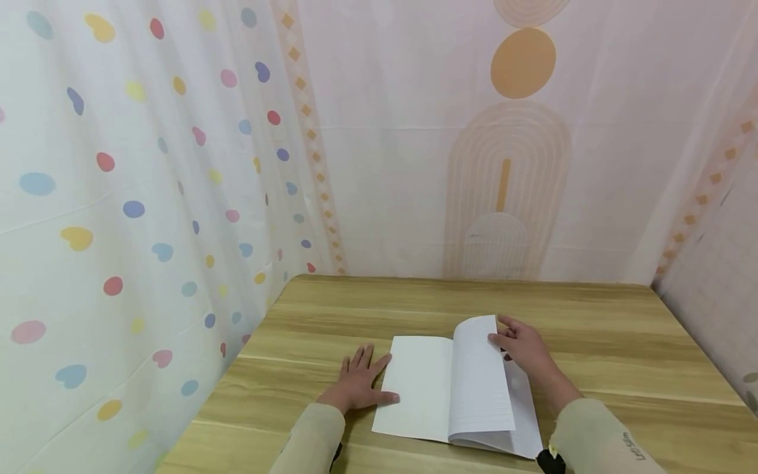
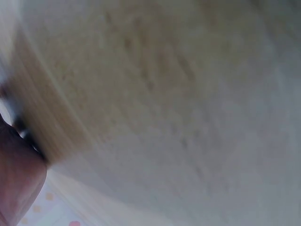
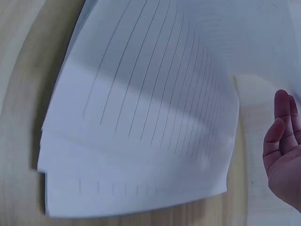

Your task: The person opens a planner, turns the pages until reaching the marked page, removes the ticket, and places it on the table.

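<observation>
An open notebook (image 1: 417, 388) lies on the wooden table, its left side blank white. One lined page (image 1: 478, 382) stands curved up from the right side, with more sheets beneath it. At that page's upper outer corner, my right hand (image 1: 526, 347) pinches the edge, thumb on the near face. The right wrist view shows the right hand (image 3: 287, 150) at the right edge and lined paper (image 3: 141, 94) filling the middle. My left hand (image 1: 358, 382) rests spread on the table, thumb on the notebook's left edge. The left wrist view is blurred, with part of the left hand (image 2: 19, 174) at its edge.
The wood-grain table (image 1: 308, 316) reaches back to a patterned curtain (image 1: 403, 164). A dotted curtain (image 1: 148, 210) hangs along the left side. Another pale curtain (image 1: 722, 263) borders the right.
</observation>
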Demonstrator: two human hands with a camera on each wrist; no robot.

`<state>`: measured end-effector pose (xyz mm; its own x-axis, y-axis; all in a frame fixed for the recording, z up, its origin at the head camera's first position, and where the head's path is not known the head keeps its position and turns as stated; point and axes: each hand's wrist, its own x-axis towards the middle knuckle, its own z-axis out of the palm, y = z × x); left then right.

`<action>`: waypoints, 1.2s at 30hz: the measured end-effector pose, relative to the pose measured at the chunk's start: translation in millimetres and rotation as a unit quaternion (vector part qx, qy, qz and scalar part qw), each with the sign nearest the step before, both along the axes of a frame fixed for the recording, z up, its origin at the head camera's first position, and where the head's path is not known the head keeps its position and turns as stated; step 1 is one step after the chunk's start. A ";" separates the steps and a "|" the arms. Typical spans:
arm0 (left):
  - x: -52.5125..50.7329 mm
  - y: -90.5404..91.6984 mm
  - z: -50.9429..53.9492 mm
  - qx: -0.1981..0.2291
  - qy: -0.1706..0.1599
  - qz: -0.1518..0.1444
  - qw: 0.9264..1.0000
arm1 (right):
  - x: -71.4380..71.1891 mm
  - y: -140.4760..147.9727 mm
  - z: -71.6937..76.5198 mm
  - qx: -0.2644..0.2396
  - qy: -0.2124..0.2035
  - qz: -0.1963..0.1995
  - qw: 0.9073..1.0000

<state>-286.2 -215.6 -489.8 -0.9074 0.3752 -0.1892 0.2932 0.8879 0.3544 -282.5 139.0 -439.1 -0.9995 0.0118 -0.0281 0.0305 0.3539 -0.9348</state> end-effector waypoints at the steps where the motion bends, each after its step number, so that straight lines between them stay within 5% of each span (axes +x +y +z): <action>1: -0.3 -0.5 -1.2 0.002 0.001 0.000 1.000 | -0.2 -2.8 0.8 -0.010 0.000 0.001 1.000; 19: -0.6 -5.0 -0.4 0.068 -0.015 0.011 0.997 | 3.5 -53.8 3.8 -0.147 0.028 0.057 0.987; 23: 0.4 -7.2 0.3 0.086 -0.009 0.008 0.996 | 6.3 -65.9 -6.2 -0.097 0.090 0.093 0.987; 26: 0.5 -7.9 1.5 0.101 -0.003 0.006 0.995 | 11.5 -74.3 -18.4 0.011 0.143 0.135 0.980; 28: -0.1 -7.7 2.1 0.121 -0.004 0.010 0.993 | 16.9 -79.0 -26.5 0.121 0.163 0.173 0.964; 33: -2.8 -5.9 2.8 0.181 -0.011 0.034 0.983 | 30.2 -85.7 -41.5 0.360 0.175 0.256 0.880; 36: -3.2 -5.6 2.9 0.158 -0.006 0.032 0.987 | 33.0 -87.6 -45.0 0.409 0.166 0.261 0.859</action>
